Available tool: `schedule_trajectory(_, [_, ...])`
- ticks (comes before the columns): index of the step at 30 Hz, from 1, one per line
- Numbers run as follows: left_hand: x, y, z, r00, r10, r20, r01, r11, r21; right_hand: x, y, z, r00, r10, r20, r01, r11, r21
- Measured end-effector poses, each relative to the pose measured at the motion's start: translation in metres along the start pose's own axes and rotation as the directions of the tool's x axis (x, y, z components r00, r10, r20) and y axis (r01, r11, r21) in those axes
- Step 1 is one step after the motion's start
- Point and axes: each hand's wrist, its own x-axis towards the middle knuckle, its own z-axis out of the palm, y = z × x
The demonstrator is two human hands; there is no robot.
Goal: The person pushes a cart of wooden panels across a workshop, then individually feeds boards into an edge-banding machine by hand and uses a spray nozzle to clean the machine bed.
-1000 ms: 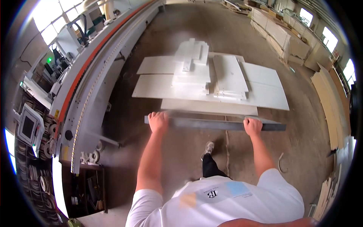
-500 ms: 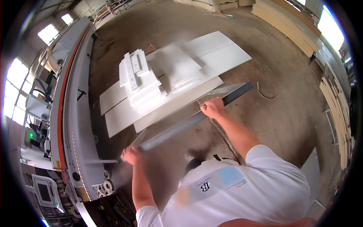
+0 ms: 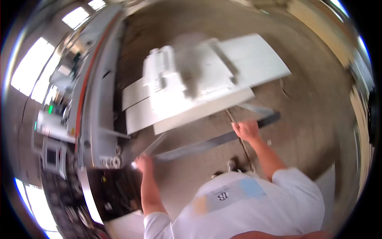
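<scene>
You stood on a dusty workshop floor (image 3: 318, 131) holding a long, narrow grey panel (image 3: 207, 145) by its two ends, slanted across your front. Your left hand (image 3: 144, 163) was closed around the lower, nearer end, just beside a long grey machine (image 3: 93, 115) with an orange stripe. Your right hand (image 3: 247, 130) was wrapped over the panel's edge toward the far, higher end, fingers curled tight. The picture was blurred, so the exact finger placement cannot be told. Beyond the panel, a low stack of white boards (image 3: 191, 91) lay flat on the floor, with smaller white pieces on top. By the look of it, you were mid-carry, swinging the panel toward the machine. The next move probably called for levelling it and keeping its left end clear of the machine's side.
</scene>
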Motion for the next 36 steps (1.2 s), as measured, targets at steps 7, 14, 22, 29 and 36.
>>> schedule_trajectory(7, [-0.188, -0.121, -0.075, 0.993, -0.031, 0.113, 0.051, 0.982, -0.18, -0.154, -0.078, -0.107, 1.0, 0.023, 0.017, -0.025, 0.992, 0.125])
schedule_trajectory(14, [-0.288, -0.126, -0.113, 0.966, 0.068, 0.25, 0.0, 0.965, -0.263, -0.266, -0.101, -0.21, 0.996, 0.087, 0.029, -0.087, 0.996, 0.03])
schedule_trajectory(22, [-0.417, -0.119, -0.198, 0.895, 0.083, 0.437, -0.028, 0.991, -0.131, -0.346, -0.092, -0.293, 0.999, -0.04, -0.032, 0.039, 0.999, -0.015])
schedule_trajectory(29, [-0.497, -0.029, -0.262, 0.744, 0.035, 0.667, 0.081, 0.986, -0.143, -0.379, -0.016, -0.341, 0.998, -0.013, 0.066, 0.008, 0.997, 0.073])
schedule_trajectory(36, [-0.568, 0.13, -0.315, 0.647, 0.017, 0.762, 0.102, 0.989, -0.108, -0.373, 0.145, -0.393, 0.987, -0.1, 0.128, 0.081, 0.986, 0.146])
